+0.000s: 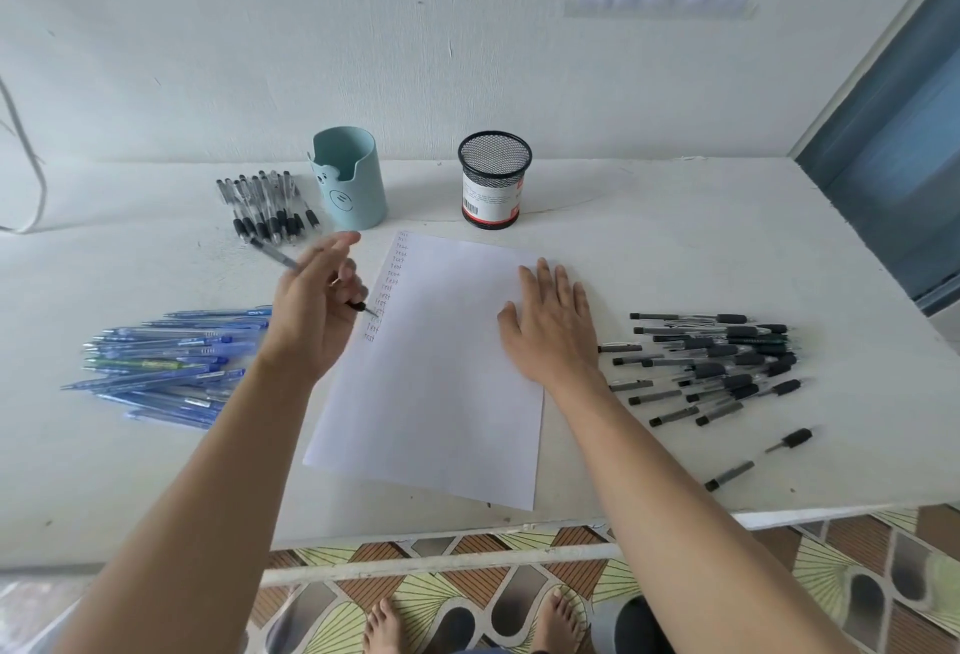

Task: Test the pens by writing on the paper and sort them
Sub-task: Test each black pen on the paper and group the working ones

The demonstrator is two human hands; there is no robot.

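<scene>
Fingers (337,245) of my left hand (311,305) pinched a clear, black-gripped pen (278,259), its tip held by the column of test words (387,289) at the sheet's left edge, presumably for the next trial. The paper (431,393) lay mid-table, white and mostly blank. My right hand (550,326) lay flat on it, fingers loosely spread, likely steadying it; black pens (717,362) were heaped just beside.
</scene>
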